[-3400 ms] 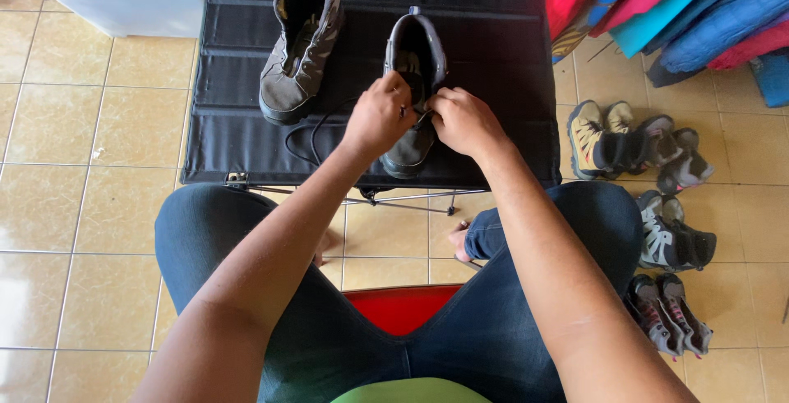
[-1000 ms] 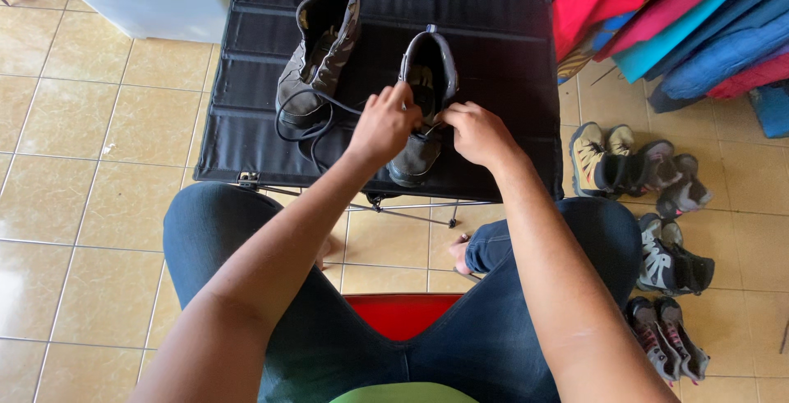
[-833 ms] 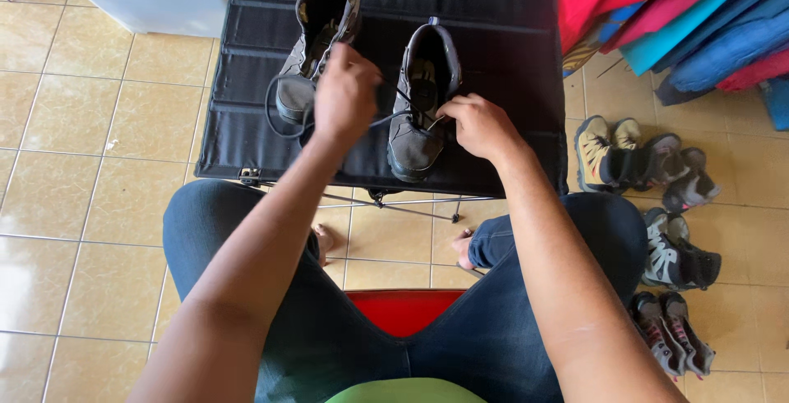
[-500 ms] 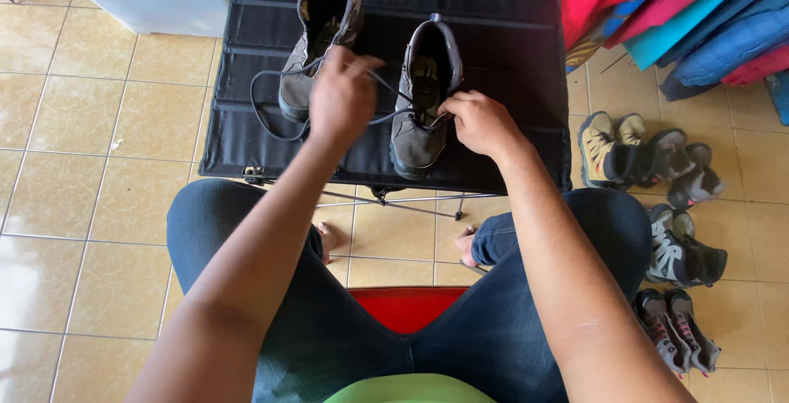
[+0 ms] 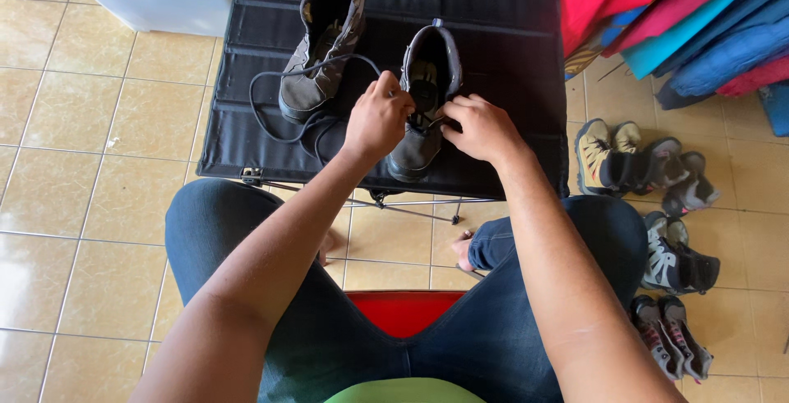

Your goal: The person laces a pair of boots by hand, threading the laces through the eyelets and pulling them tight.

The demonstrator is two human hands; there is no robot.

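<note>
Grey hiking boot (image 5: 423, 103) stands toe-toward-wearer on the black folding table (image 5: 509, 58). Left hand (image 5: 376, 119), lifted out leftward half a second ago, is back at the eyelets, pinching the black lace (image 5: 271, 119); right hand (image 5: 481, 128) grips the boot's tongue side. Lacing looks mid-way; second boot (image 5: 320, 50) beside it.

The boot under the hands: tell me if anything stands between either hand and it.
Nothing visible does. The left hand and right hand are both at the boot, fingers on its lace. The second boot sits apart, to the left.
</note>
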